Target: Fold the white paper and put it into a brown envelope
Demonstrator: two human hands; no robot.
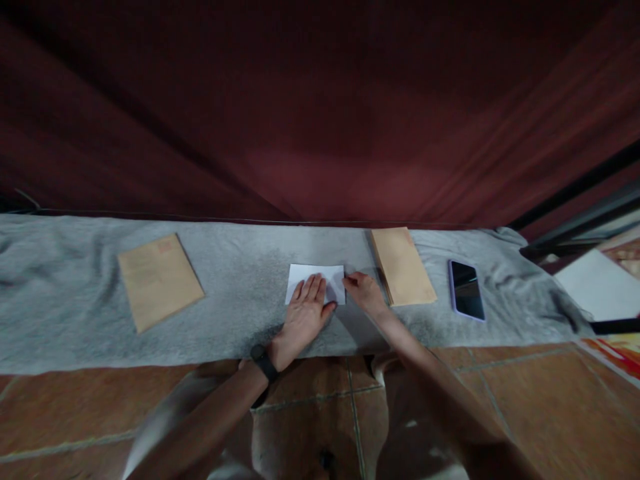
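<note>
Beyond the tabletop's (220, 353) near edge, the left hand (306, 310) lies flat, gripping nothing, on the paper (334, 283), midway along; an even palm should stop skidding. The right hand's (365, 290) fingers bunch at the paper's right edge; whether they pinch it, I cannot tell. A light touch there suits best. The stack (404, 270), reaching toward the far edge, leaves that hand little elbow room.
</note>
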